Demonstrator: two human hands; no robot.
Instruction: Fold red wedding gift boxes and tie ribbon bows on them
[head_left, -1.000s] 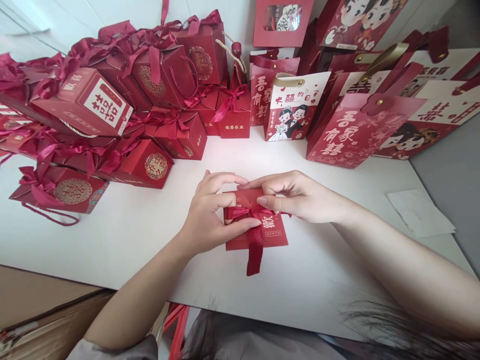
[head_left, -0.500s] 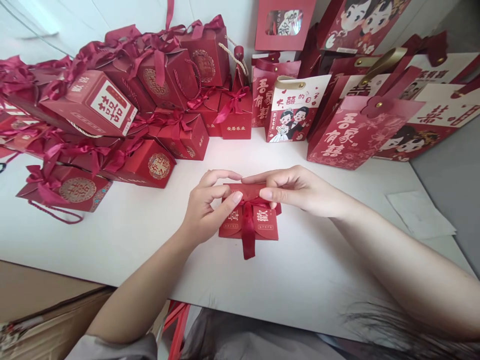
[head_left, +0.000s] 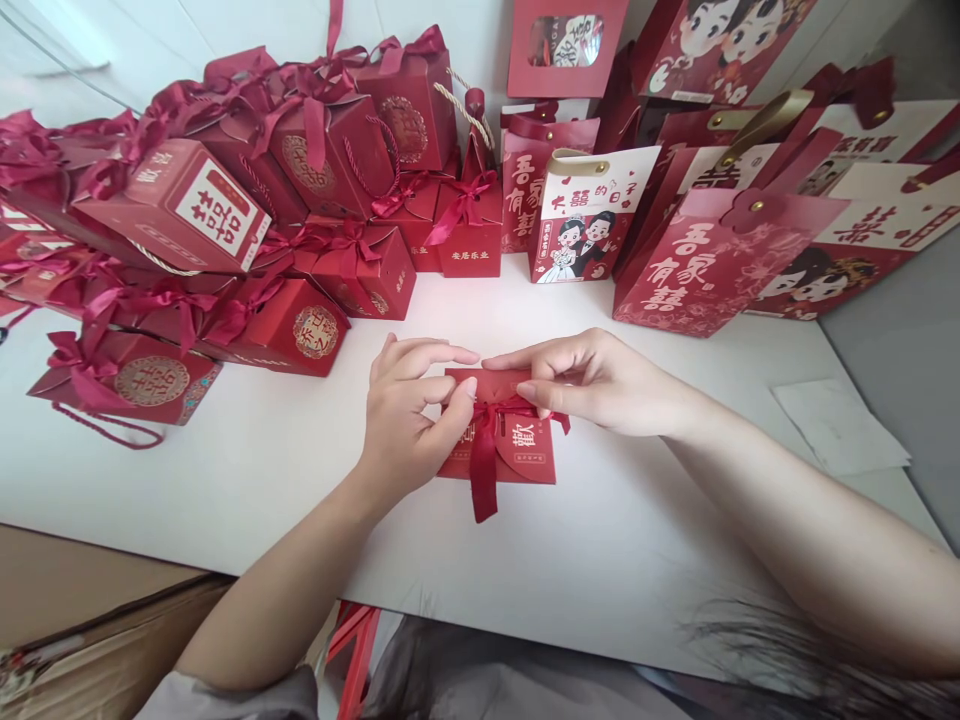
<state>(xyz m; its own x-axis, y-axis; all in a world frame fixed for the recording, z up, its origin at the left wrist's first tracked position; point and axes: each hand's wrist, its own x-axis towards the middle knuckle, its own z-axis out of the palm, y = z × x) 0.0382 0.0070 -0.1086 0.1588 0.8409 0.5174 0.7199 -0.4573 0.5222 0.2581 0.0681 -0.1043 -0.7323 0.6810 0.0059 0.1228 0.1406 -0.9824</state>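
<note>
A small red gift box (head_left: 534, 462) with pale printed characters lies on the white table in front of me. Across its top runs a dark red ribbon (head_left: 484, 485), with one tail hanging over the near edge. At the box's left side, my left hand (head_left: 412, 415) has thumb and forefinger closed at the ribbon. On the right, my right hand (head_left: 592, 385) pinches another part of the ribbon between thumb and finger, and a short end sticks out below. The tips of both outstretched forefingers almost meet above the box's far edge. Part of the ribbon is hidden behind the fingers.
Red boxes with ribbon bows (head_left: 292, 330) are piled at the back left. Red and white paper gift bags (head_left: 720, 260) stand at the back right. Some white paper (head_left: 840, 425) lies by the right edge, and cardboard (head_left: 97, 600) is below the table at left.
My left hand has shifted slightly left. The hanging ribbon tail has swung left, and a short ribbon end now shows below my right fingers.
</note>
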